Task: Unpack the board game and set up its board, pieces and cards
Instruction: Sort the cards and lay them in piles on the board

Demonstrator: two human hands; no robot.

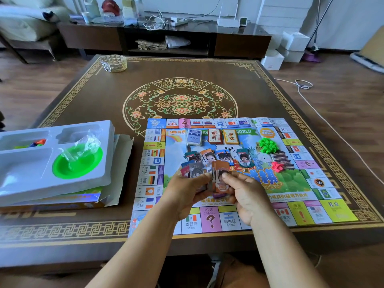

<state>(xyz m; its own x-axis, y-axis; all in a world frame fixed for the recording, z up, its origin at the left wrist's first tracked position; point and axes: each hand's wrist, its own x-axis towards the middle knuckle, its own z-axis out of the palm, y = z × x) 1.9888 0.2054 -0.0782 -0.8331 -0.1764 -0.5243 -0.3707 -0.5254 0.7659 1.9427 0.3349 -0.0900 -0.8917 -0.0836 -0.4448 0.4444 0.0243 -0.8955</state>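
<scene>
Both hands hover over the board [239,204], which lies flat on the counter [104,96]: the left hand [188,194] grips a fan of play money [195,171], and the right hand [247,196] pinches an orange note [221,177]. Four money piles [218,155], three card decks [214,136] and green houses [268,145] sit on the board; the white tray [62,183] rests to its left.

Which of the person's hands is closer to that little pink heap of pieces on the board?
The right hand. It holds paper money just below and left of the pink heap, with bare board between them. The left hand grips more notes farther left, beyond the right hand.
</scene>
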